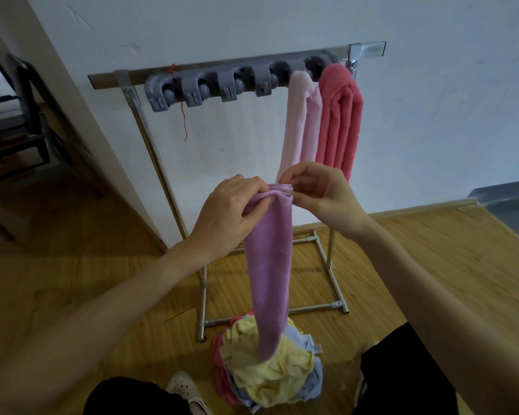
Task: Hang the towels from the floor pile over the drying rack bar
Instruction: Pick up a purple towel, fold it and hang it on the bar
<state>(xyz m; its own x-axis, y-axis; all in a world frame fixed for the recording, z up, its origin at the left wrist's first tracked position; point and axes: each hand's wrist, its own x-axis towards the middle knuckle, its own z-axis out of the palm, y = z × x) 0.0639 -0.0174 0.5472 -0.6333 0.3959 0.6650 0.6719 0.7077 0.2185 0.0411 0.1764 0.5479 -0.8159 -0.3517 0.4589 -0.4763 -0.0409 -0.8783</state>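
With two towels (324,115) hung beyond the fingers, both hands (228,211) (318,193) pinch the purple towel (270,265); pile (270,372) remains below

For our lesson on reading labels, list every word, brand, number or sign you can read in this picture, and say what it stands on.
None: no readable word, number or sign shows anywhere.
The purple towel held by the hands, the pink towel and red towel on the rack bar, and the grey clip holder bear no visible print.
A small tag pokes out of the floor pile; too small to read.
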